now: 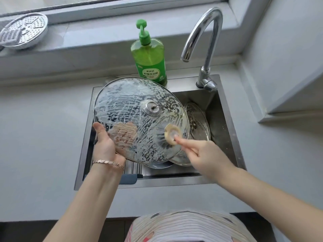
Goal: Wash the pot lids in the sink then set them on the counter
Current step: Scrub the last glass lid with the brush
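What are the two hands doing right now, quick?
Left hand: grips the soapy glass lid by its rim.
Right hand: holds the scrub brush, bristles against the lid.

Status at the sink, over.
Left hand grips soapy glass lid by rim. Right hand holds brush against it. Second lid lies below in sink.

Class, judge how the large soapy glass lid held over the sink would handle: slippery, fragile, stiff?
Probably slippery: suds streak the large round glass pot lid, which the left hand grips only at its rim. Likely stiff yet breakable, being glass.
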A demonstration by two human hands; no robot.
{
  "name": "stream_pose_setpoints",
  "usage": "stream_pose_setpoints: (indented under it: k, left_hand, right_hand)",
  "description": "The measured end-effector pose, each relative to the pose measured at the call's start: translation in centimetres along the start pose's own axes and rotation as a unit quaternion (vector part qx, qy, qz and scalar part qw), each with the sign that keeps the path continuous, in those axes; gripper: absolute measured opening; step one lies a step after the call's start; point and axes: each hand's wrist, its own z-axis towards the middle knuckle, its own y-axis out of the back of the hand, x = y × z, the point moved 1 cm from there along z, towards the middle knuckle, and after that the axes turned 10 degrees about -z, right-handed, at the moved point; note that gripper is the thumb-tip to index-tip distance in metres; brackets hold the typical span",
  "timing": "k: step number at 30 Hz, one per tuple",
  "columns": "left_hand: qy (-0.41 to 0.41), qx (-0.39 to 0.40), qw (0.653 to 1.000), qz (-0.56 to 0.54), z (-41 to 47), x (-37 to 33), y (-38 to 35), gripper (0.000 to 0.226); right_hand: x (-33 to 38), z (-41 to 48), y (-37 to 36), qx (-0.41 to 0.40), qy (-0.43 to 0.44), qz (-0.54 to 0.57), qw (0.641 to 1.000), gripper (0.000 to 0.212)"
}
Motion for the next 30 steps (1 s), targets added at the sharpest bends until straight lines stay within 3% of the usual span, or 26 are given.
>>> stream_pose_setpoints:
  k: [5, 9, 13, 18, 22, 26, 30]
  left_hand:
    - [-0.019, 0.045, 0.998, 0.025, -1.2, 0.2, 0.0, 0.051]
    - [-0.040, 0.048, 0.996, 0.068, -0.8, -0.2, 0.1, 0.057]
    - [-0.041, 0.062, 0.994, 0.078, -0.7, -0.3, 0.6, 0.061]
    - [-0.047, 0.060, 0.994, 0.076, -1.1, -0.6, 0.2, 0.059]
    - [-0.027, 0.072, 0.994, 0.074, -1.5, -0.4, 0.7, 0.059]
    - [-0.014, 0.081, 0.993, 0.087, -1.6, -0.3, 0.8, 0.061]
    - [0.011, 0.073, 0.993, 0.090, -1.6, -0.1, 1.4, 0.068]
  right_hand:
    - [-4.8, 3.7, 2.1, -0.082, -0.160, 0.035, 0.983, 0.031]
    - [-2.4, 1.4, 1.0, 0.004, -0.059, 0.057, 0.997, 0.034]
    - [-5.1, 3.0, 1.6, -0.058, -0.158, 0.070, 0.983, 0.031]
    - [-3.1, 1.3, 0.6, 0.013, -0.076, 0.089, 0.993, 0.034]
    - [-5.3, 3.3, 1.6, -0.053, -0.162, 0.081, 0.982, 0.031]
    - [-3.6, 1.9, 1.3, -0.010, -0.078, 0.099, 0.992, 0.033]
    - [-5.6, 3.2, 2.1, -0.035, -0.148, 0.061, 0.986, 0.032]
